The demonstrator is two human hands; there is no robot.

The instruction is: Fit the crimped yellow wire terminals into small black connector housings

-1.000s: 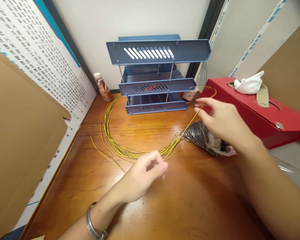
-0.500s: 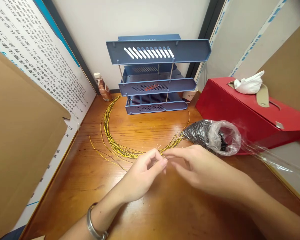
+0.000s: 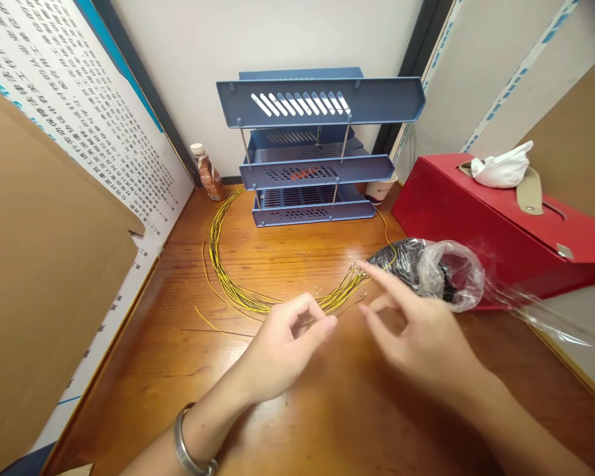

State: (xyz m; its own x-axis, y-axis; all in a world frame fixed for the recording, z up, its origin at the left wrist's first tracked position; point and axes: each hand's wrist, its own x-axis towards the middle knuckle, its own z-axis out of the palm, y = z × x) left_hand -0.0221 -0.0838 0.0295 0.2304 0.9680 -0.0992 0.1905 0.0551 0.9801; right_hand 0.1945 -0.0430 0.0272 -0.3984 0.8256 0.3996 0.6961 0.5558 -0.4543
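Note:
A bundle of thin yellow and dark wires (image 3: pixel 228 289) curves across the wooden table, its tips gathered near a clear plastic bag of black pieces (image 3: pixel 406 258). My left hand (image 3: pixel 292 344) is pinched at the front of the bundle, thumb against fingers, on a thin wire whose end (image 3: pixel 356 301) sticks out to the right. To the right of it, my right hand (image 3: pixel 416 324) has its fingers apart, index finger stretched toward the wire tips, and nothing shows between its fingers. Loose wire ends (image 3: pixel 207 319) lie left of my left hand.
Behind the wires stands a blue three-tier tray rack (image 3: pixel 322 102), with a brown bottle (image 3: pixel 209 175) on its left and a paper cup (image 3: pixel 381 190) on its right. A red box (image 3: pixel 456 218) bearing white tissue (image 3: pixel 503 166) stands at the right. Cardboard (image 3: pixel 44 264) borders the left.
My right hand has moved away from my left hand, to the right, and its fingers have spread. The loose wire ends at left have shifted right. My left hand remains pinched.

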